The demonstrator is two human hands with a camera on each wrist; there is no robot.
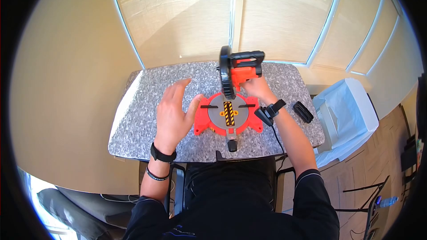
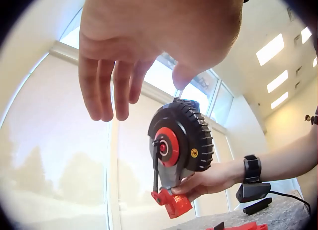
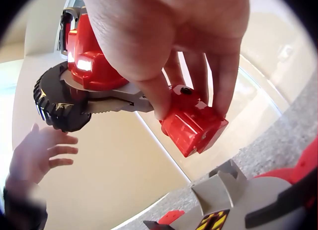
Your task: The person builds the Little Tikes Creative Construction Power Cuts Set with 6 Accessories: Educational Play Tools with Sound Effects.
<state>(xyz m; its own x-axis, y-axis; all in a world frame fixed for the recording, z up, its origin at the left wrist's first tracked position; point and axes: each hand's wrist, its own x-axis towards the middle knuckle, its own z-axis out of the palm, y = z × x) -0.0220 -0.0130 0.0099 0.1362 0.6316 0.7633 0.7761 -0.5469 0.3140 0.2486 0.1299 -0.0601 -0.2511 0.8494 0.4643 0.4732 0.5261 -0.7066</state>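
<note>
A toy miter saw is in two parts in front of me. Its saw head (image 1: 245,72) has a black ribbed guard (image 2: 191,133), an orange-red body (image 3: 94,66) and a black handle. My right hand (image 1: 258,88) holds the head up above the base, fingers and thumb around the red block (image 3: 191,128) at its lower end. The red base (image 1: 202,119) lies on the table, with a grey round plate, a yellow-and-black striped strip and a black front knob (image 1: 232,146). My left hand (image 1: 173,114) hovers left of the base, fingers spread, holding nothing.
The speckled grey table (image 1: 291,91) carries a small black case (image 1: 303,112) near its right edge. Beside it stands a bin with a pale blue liner (image 1: 351,111). A cable runs from the right wrist camera over the front edge. Blinds-covered windows rise behind the table.
</note>
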